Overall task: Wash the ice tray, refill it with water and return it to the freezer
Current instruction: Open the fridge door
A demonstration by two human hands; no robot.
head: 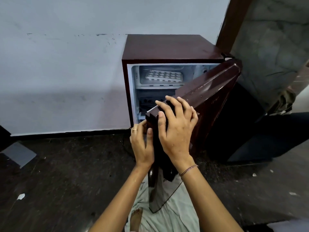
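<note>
A small maroon fridge (168, 47) stands against the white wall with its door (205, 101) swung partly open towards me. In the freezer compartment at the top lies a pale ice tray (163, 75) with several round cells, tilted slightly. My left hand (142, 144) grips the door's free edge from the left, thumb on its front face. My right hand (177, 126) lies over the door's top corner, fingers curled over the upper edge. Below the freezer, dark items sit on a shelf, mostly hidden by the door.
The floor (66, 173) is dark stone with scraps of paper. A grey slab (19, 154) lies at the left. A dark cabinet (250, 131) stands right of the fridge, beside a brown door frame (234, 19). My foot (136, 220) and pale cloth show below.
</note>
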